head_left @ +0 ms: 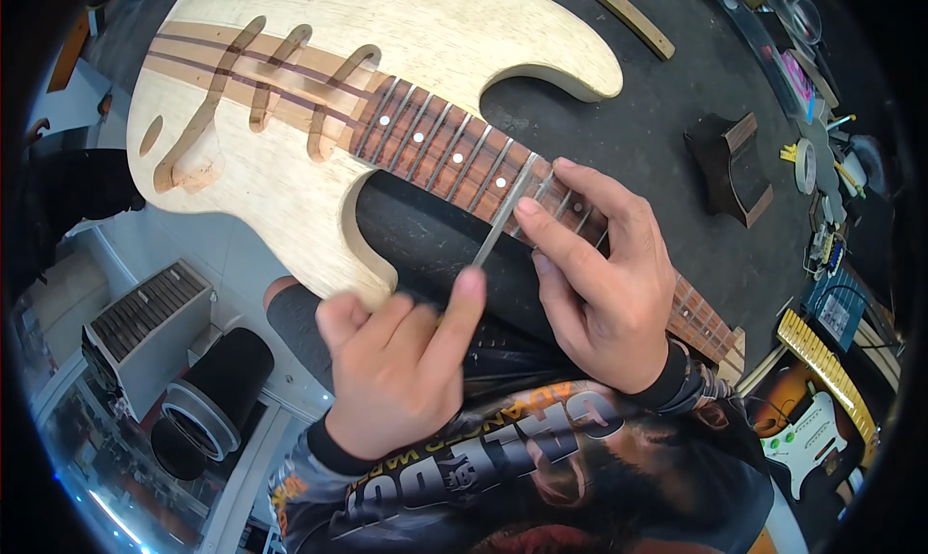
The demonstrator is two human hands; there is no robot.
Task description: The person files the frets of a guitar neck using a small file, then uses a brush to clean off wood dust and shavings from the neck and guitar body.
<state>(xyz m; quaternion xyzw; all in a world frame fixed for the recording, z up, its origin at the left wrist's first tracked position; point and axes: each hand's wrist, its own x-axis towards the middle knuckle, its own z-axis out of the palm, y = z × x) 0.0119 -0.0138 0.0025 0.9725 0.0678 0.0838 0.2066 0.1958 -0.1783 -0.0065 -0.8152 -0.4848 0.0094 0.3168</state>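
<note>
An unfinished pale-wood guitar body (290, 158) with a dark striped centre lies across the work surface. Its brown fretboard (435, 148) has metal frets and white dot inlays, and runs to the lower right. A slim flat metal file (500, 220) lies across the frets and overhangs the near edge. My left hand (396, 361) is partly motion-blurred, holding the file's near end with the index finger stretched along it. Over the fretboard, my right hand (619, 274) rests two spread fingertips beside the file. Its thumb is by the neck's near edge; its palm hides part of the neck.
At right stands a dark curved neck rest (730, 167). Beyond it are a tape roll (804, 165) and small tools. A wooden strip (623, 13) lies at the far side. Lower right is another guitar (807, 438); lower left, a black cylindrical bin (222, 390) and a slatted box (150, 312).
</note>
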